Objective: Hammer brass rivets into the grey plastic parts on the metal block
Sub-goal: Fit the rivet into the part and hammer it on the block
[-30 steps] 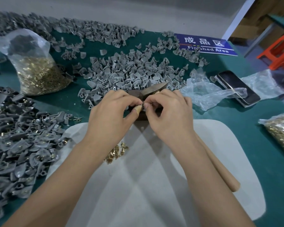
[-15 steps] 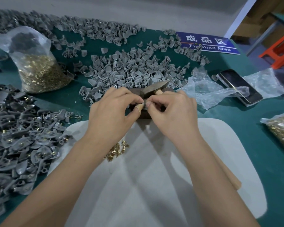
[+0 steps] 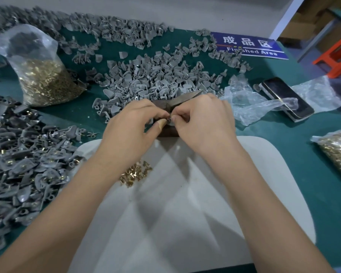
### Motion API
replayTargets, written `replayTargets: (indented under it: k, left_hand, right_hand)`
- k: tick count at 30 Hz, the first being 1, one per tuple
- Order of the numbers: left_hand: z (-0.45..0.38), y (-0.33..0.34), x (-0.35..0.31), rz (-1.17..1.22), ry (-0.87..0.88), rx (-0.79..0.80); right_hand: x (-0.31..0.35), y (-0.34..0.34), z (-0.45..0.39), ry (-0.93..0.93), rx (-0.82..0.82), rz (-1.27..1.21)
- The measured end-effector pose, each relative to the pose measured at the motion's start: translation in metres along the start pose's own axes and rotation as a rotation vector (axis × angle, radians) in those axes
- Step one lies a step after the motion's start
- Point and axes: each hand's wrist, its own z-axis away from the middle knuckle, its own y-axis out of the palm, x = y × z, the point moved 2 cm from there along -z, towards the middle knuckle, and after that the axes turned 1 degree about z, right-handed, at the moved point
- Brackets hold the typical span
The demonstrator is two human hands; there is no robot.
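My left hand and my right hand meet fingertip to fingertip over the dark metal block. Both pinch one small grey plastic part just above it. I cannot make out a rivet between the fingers. The left thumb wears a tan bandage. A hammer's metal head sticks out beyond my right knuckles; its handle is hidden under that hand and forearm. A small heap of loose brass rivets lies on the white board under my left wrist.
Bare grey parts are piled behind the block, and riveted ones cover the left. Bags of rivets stand at left and right. A phone, crumpled plastic and a blue sign lie at right.
Both hands stay pinched together over the block, barely shifting. The hammer handle that showed beside my right forearm is now covered by the arm.
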Motion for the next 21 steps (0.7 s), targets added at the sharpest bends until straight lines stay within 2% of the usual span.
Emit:
replayTargets:
  k: [3,10,21]
  left_hand:
    - [0.0,-0.004,0.006,-0.003,0.018,0.043]
    - [0.001,0.003,0.001,0.085,-0.029,-0.055]
    - [0.0,0.008,0.002,0.105,-0.083,-0.057]
  right_hand:
    - [-0.004,-0.002,-0.001,0.014,0.019,-0.029]
    - [0.002,0.006,0.013,-0.001,-0.081,-0.012]
    - [-0.006,0.011,0.005,-0.005,-0.034,-0.106]
